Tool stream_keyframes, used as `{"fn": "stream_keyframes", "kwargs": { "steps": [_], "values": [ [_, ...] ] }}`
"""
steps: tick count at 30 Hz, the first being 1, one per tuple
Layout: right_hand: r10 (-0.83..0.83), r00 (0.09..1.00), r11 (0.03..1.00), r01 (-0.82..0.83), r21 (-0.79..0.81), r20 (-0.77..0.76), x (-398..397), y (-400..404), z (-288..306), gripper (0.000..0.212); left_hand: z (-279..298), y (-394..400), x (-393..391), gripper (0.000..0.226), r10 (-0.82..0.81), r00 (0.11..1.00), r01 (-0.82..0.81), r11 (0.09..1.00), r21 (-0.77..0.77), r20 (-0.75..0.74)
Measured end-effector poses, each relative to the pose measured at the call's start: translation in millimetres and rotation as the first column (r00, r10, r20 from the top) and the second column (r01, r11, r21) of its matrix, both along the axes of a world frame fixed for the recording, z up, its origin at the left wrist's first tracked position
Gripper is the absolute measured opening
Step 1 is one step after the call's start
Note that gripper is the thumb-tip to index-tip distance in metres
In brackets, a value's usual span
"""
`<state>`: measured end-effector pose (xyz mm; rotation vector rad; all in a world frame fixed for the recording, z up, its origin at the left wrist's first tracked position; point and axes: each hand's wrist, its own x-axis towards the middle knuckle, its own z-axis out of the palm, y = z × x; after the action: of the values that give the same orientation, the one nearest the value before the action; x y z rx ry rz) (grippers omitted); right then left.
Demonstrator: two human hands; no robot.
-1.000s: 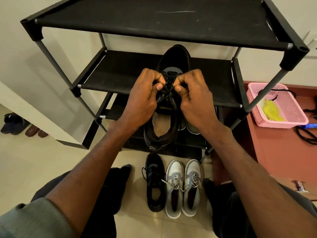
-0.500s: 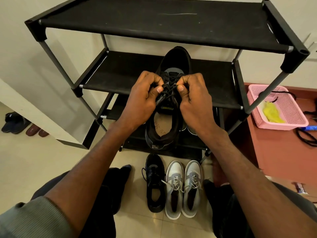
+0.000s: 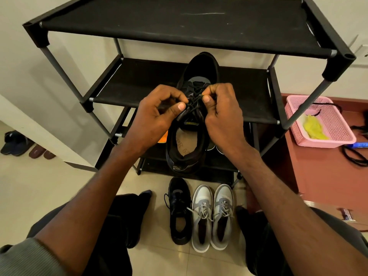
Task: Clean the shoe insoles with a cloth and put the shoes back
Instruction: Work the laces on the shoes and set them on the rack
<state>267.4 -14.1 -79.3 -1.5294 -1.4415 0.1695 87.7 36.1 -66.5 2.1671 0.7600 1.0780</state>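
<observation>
You are holding a black shoe (image 3: pixel 196 124) up in front of the shoe rack (image 3: pixel 179 34), its toe pointing away from you over the front edge of the rack's middle shelf (image 3: pixel 143 84) and its heel hanging toward you over the lower tiers. Your left hand (image 3: pixel 157 118) is curling at the shoe's left side, thumb and fingers pinching the black laces (image 3: pixel 194 100); your right hand (image 3: pixel 221 116) is curling at the right side, thumb and forefinger pinching the laces too. The two thumbs are sitting close together over the lacing. Inside the shoe's opening a tan insole (image 3: pixel 184 143) with faint print is showing.

On the floor tiles (image 3: pixel 39 186) just below the rack's front edge, a second black shoe (image 3: pixel 179 210) is lying beside a pair of grey and white sneakers (image 3: pixel 212 214), all three toes toward the rack, the black one at the left. Your dark-clothed knees are flanking them. Beyond the rack's right edge, a pink basket (image 3: pixel 326 116) is sitting on a reddish-brown surface (image 3: pixel 318 172), holding a yellow cloth (image 3: pixel 314 128) and a bit of black cord. At the far left edge of the floor, more dark and brown footwear (image 3: pixel 25 146) is lying by the wall.
</observation>
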Motion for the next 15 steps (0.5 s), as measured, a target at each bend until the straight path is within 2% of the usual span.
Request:
{"fn": "stream_keyframes", "kwargs": {
  "steps": [5, 10, 15],
  "values": [
    [-0.005, 1.000, 1.000, 0.005, 0.019, -0.005, -0.6, -0.3, -0.8, 0.007, -0.3, 1.7, 5.5, 0.009, 0.059, 0.998, -0.058, 0.998, 0.015, -0.022],
    [0.132, 0.984, 0.991, -0.128, 0.038, -0.121, 6.3, -4.4, 4.3, 0.013, -4.6, 3.1, 14.8, 0.010, 0.148, 0.989, -0.148, 0.989, 0.009, -0.011],
    [0.183, 0.982, 0.983, -0.182, 0.032, -0.049, 11.9, -9.8, 5.6, 0.015, -1.6, 2.1, 19.1, 0.014, 0.161, 0.986, -0.161, 0.987, -0.018, 0.043]
  ]
}}
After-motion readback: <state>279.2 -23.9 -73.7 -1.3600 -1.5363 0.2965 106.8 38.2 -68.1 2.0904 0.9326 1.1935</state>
